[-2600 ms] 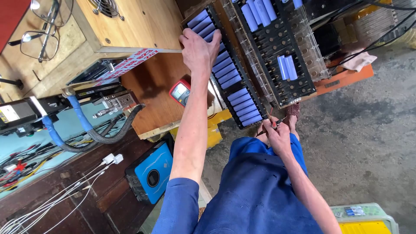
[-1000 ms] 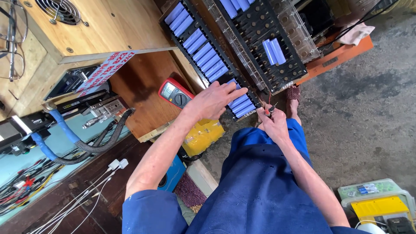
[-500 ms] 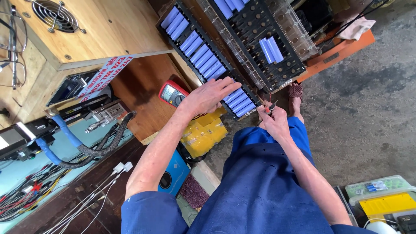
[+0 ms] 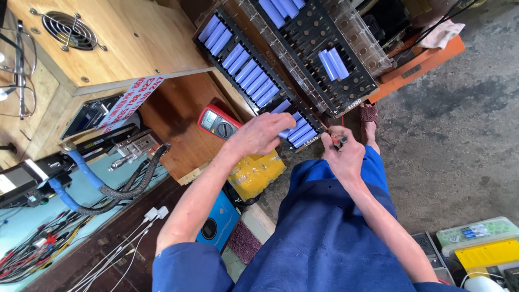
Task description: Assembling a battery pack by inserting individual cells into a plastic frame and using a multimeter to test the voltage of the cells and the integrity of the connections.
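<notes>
A: Our left hand sits over the near end of the long black battery holder tray, fingers curled together on one of the pale blue cylindrical battery cells in the last slots. It looks like a pinch on that cell, though the palm hides the contact.

B: And our right hand?

A: It is closed around a small dark tool with a red tip, just beside the tray's near corner. We cannot tell what kind of tool it is.

B: Which way do the cells lie from our left hand?

A: Straight under the fingertips and a little to the right. Each cell's long axis runs across the tray, slanting up and to the right in the head view, while the tray itself stretches away up and to the left. So the left hand is the nearer one to the cells; the right hand stays at the tray's end, close but apart from them.

B: What lies further out?

A: A red handheld multimeter rests just left of our left wrist on the brown wooden board. A yellow wrapped package sits below the forearm. A second black holder tray with a few blue cells lies beyond the first, and a wooden box with a round fan grille stands well off to the left.
</notes>
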